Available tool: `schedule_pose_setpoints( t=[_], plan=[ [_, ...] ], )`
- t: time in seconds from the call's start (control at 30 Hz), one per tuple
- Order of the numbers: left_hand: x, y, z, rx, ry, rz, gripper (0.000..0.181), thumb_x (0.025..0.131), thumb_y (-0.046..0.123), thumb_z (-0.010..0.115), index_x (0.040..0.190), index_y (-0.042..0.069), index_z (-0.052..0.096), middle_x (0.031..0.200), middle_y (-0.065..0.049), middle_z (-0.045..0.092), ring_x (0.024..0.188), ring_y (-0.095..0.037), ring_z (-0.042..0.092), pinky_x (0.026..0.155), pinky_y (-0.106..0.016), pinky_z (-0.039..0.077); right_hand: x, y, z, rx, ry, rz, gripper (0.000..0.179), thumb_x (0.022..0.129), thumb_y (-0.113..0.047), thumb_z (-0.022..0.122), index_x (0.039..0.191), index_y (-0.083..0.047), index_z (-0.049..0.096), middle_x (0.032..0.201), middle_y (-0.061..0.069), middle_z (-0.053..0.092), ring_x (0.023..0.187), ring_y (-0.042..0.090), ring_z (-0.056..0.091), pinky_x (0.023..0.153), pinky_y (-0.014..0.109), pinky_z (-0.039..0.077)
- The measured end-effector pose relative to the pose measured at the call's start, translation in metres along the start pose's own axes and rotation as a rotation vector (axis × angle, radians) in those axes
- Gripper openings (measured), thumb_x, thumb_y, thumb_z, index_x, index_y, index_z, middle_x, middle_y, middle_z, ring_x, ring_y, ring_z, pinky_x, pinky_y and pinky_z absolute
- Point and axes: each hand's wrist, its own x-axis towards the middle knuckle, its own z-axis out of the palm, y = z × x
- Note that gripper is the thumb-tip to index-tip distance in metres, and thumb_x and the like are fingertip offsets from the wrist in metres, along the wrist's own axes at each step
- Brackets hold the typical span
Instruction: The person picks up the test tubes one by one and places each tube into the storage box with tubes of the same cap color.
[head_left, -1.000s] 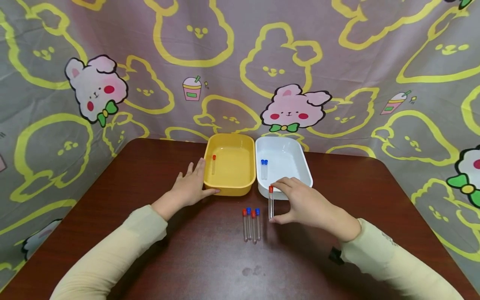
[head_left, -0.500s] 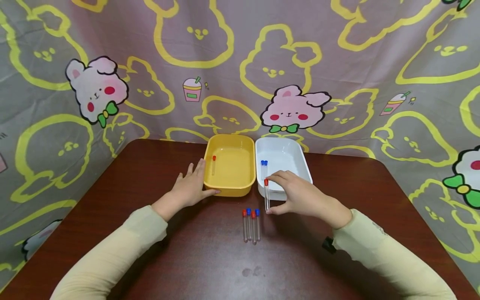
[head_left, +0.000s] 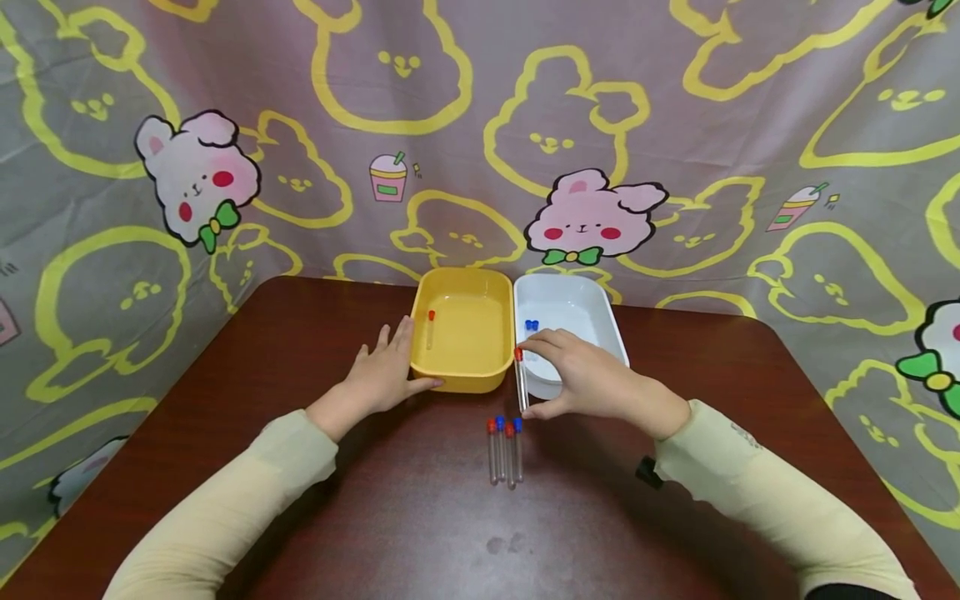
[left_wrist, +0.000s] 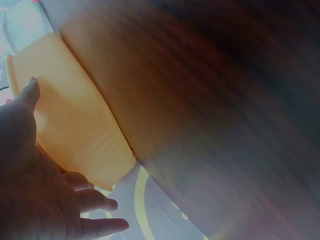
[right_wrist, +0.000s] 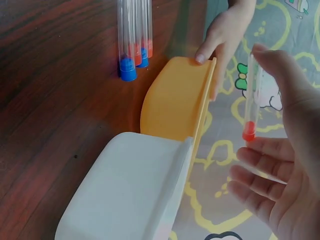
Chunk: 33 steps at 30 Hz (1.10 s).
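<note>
My right hand (head_left: 592, 379) pinches a clear test tube with a red cap (head_left: 522, 385) lengthwise, thumb at the bottom and fingers at the cap. It holds the tube in front of the white tray (head_left: 577, 312), near where that tray meets the yellow tray (head_left: 476, 333). In the right wrist view the red-capped tube (right_wrist: 253, 95) is clear of both trays. My left hand (head_left: 375, 375) rests against the yellow tray's left side and front corner, fingers spread. One red-capped tube (head_left: 431, 329) lies in the yellow tray; two blue-capped tubes (head_left: 532, 327) lie in the white one.
Several test tubes (head_left: 504, 450) with red and blue caps lie side by side on the brown table (head_left: 420, 517), in front of the trays. A patterned curtain (head_left: 450, 150) hangs behind the table. A small black object (head_left: 648, 472) shows by the right sleeve.
My right hand has moved left and slightly away from me with the red-capped test tube, from before the white tray toward the yellow one. The left hand stays against the yellow tray.
</note>
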Motion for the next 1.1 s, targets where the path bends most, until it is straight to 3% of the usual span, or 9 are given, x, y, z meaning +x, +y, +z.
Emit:
schedule_pose_setpoints(
  t=[0.33, 0.67, 1.1],
  plan=[
    [-0.001, 0.001, -0.001, -0.002, -0.003, -0.002, 0.117, 0.093, 0.064, 0.065, 0.163, -0.001, -0.003, 0.170, -0.019, 0.003, 0.153, -0.045, 0.008, 0.116, -0.068, 0.019, 0.016, 0.003, 0.004, 0.005, 0.009, -0.042, 0.088, 0.072, -0.049, 0.091, 0.138, 0.001, 0.060, 0.133, 0.016, 0.060, 0.124, 0.033, 0.055, 0.106, 0.046, 0.046],
    [-0.001, 0.002, -0.001, 0.002, 0.002, -0.001, 0.116, 0.093, 0.063, 0.065, 0.163, -0.002, -0.001, 0.170, -0.019, 0.003, 0.153, -0.046, 0.009, 0.115, -0.068, 0.019, 0.037, 0.005, 0.011, 0.000, -0.043, 0.030, 0.093, 0.075, -0.054, 0.089, 0.143, 0.000, 0.056, 0.141, 0.017, 0.057, 0.129, 0.033, 0.053, 0.108, 0.047, 0.044],
    [-0.001, 0.002, -0.001, -0.006, 0.005, -0.006, 0.117, 0.092, 0.064, 0.066, 0.163, -0.002, 0.000, 0.170, -0.020, 0.005, 0.153, -0.046, 0.009, 0.115, -0.069, 0.020, 0.055, 0.005, 0.019, 0.021, -0.031, 0.009, 0.089, 0.077, -0.048, 0.090, 0.141, 0.003, 0.056, 0.137, 0.019, 0.058, 0.125, 0.034, 0.054, 0.108, 0.045, 0.044]
  ],
)
